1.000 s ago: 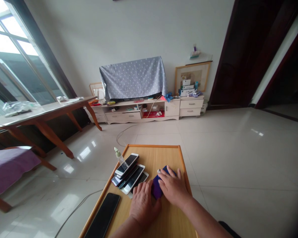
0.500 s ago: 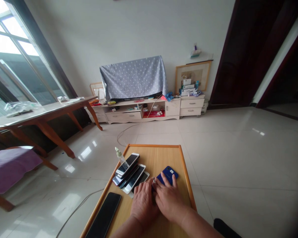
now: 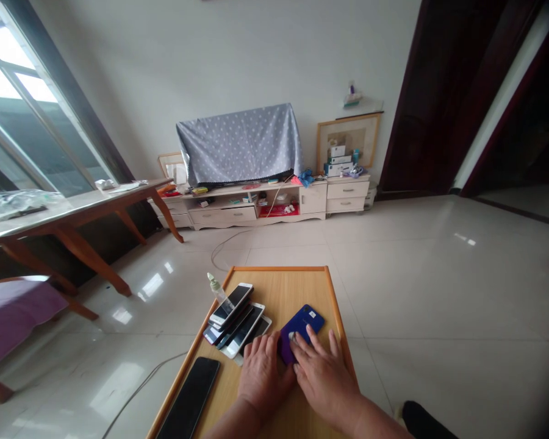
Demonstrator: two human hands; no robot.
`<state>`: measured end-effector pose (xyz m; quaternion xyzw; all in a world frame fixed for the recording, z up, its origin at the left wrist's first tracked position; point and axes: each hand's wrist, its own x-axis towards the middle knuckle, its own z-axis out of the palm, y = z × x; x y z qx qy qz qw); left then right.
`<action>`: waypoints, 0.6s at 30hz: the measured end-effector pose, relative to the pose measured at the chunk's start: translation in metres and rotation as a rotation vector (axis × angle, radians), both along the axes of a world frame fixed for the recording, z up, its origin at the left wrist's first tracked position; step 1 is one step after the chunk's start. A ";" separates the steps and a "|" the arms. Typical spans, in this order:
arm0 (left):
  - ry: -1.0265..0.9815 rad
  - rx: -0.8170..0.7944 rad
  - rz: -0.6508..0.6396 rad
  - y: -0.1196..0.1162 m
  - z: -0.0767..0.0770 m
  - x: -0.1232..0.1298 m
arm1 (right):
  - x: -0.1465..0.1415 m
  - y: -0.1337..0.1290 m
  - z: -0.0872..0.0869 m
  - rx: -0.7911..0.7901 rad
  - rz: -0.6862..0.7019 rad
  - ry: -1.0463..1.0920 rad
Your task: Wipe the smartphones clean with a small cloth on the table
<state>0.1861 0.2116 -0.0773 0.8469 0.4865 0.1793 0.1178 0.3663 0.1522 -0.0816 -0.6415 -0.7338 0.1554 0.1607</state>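
Note:
A dark blue phone (image 3: 304,325) lies face down on a wooden board with an orange rim (image 3: 279,277). My right hand (image 3: 322,381) rests on its lower end with the fingers spread. A purple cloth (image 3: 284,349) shows at the phone's lower left, touching my left hand (image 3: 265,372). That hand's fingers are curled, and its grip is hidden. Left of my hands sits an overlapping pile of several phones (image 3: 235,320), with a small dropper bottle (image 3: 217,289) beyond it. A black phone (image 3: 190,396) lies alone near the board's left edge.
A thin cable (image 3: 141,384) crosses the tiled floor left of the board. Further left stand a wooden table (image 3: 73,210) and a purple-covered seat (image 3: 13,320). A low cabinet (image 3: 256,216) stands at the far wall. A dark knee (image 3: 425,421) shows at the lower right.
The purple cloth covered much of the blue phone a second ago, and the phone's back now shows more. My right hand has moved from above the phone to its lower end.

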 end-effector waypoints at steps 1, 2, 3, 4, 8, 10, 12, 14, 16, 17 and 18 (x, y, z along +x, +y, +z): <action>0.006 0.000 0.001 0.000 0.000 0.000 | 0.002 -0.001 0.000 -0.004 0.000 -0.001; 0.013 0.003 0.004 -0.001 0.001 0.001 | 0.005 -0.001 0.001 -0.010 -0.021 -0.013; 0.020 0.008 0.008 -0.001 0.001 0.002 | 0.010 0.000 0.003 -0.018 -0.059 -0.033; 0.027 0.012 0.011 -0.002 0.001 0.002 | 0.015 0.003 0.004 -0.026 -0.106 -0.059; 0.046 0.012 0.011 -0.002 0.002 0.003 | 0.026 0.007 0.008 -0.035 -0.222 -0.123; 0.054 0.004 0.008 -0.002 0.002 0.003 | 0.021 0.003 0.005 -0.011 -0.180 -0.096; 0.056 -0.004 0.010 -0.001 0.001 0.003 | 0.012 -0.004 0.001 0.020 -0.108 -0.043; 0.054 -0.010 0.008 -0.001 0.001 0.004 | 0.007 -0.007 -0.001 0.042 -0.054 -0.006; 0.053 -0.006 0.008 0.000 0.001 0.004 | 0.011 -0.005 -0.001 0.054 -0.060 -0.012; 0.052 -0.002 0.008 -0.001 0.001 0.005 | 0.016 -0.001 -0.001 0.052 -0.089 -0.033; 0.050 0.003 0.008 -0.001 0.001 0.005 | 0.022 0.003 0.000 0.047 -0.133 -0.059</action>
